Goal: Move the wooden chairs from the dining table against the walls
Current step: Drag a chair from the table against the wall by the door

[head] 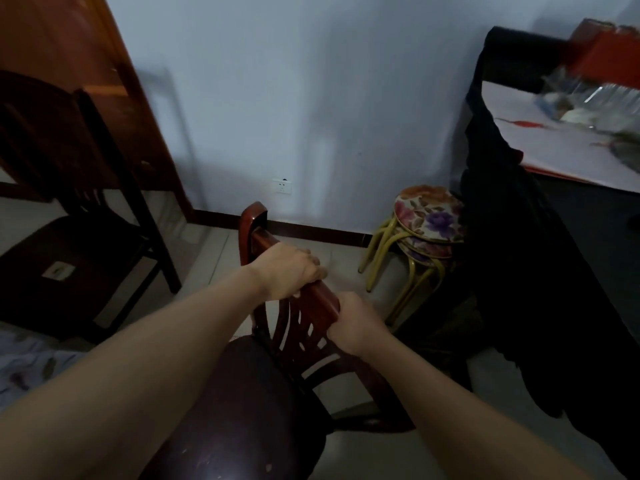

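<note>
Pale wall [311, 98] ahead; reddish-brown wooden chair [277, 358] near it, seat toward camera, between dark chair [69, 237] and stacked floral stools [427, 216]. Left hand [287, 271] and right hand [356, 323] both clamp its top rail.

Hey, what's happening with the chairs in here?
A person is gripping the top rail of a wooden chair with both hands, left hand and right hand, facing a pale wall. Another dark chair stands to the left by a wooden door, and stacked floral stools sit by the wall.
</note>
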Demonstrator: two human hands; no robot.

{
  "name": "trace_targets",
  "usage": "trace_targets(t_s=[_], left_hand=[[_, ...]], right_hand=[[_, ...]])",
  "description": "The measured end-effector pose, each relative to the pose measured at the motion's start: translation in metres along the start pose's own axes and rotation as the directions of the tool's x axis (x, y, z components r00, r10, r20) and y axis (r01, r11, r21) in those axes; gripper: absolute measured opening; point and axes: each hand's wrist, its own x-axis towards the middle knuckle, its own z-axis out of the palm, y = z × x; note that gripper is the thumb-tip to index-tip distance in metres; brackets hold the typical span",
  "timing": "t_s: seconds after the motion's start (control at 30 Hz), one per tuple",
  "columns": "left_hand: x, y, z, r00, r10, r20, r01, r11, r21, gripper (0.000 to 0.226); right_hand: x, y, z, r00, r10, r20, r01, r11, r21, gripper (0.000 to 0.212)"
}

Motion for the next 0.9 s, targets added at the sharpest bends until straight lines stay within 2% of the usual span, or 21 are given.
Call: trace_targets(t_s=[0.13, 0.43, 0.67, 0.77, 0.9], left_hand=[[-0.031, -0.035, -0.012, 0.997, -0.072, 0.017, 0.072, 0.997, 0.04, 0.028], [-0.051, -0.085, -0.043, 0.979, -0.186, -0.078, 0.192, 0.979, 0.075, 0.023], [0.004, -0.125, -0.06, 0.964, -0.263, -0.034, 0.265, 0.952, 0.154, 0.024], [0.039, -0.143, -0.067, 0.95, -0.312, 0.002, 0.308, 0.939, 0.15, 0.017], [0.098, -0.173, -0.078, 0.93, -0.367, 0.032, 0.358, 0.92, 0.162, 0.02]], right_hand=[[0.012, -0.043, 0.003, 0.995, -0.086, 0.041, 0.087, 0.996, -0.021, 0.013], [0.039, -0.101, -0.028, 0.96, -0.273, 0.058, 0.279, 0.942, -0.186, 0.023], [0.099, -0.105, -0.084, 0.943, -0.327, 0.055, 0.33, 0.903, -0.276, 0.028], [0.138, -0.102, -0.111, 0.939, -0.335, 0.082, 0.344, 0.89, -0.3, 0.028], [0.198, -0.097, -0.16, 0.927, -0.352, 0.128, 0.374, 0.863, -0.339, 0.028]])
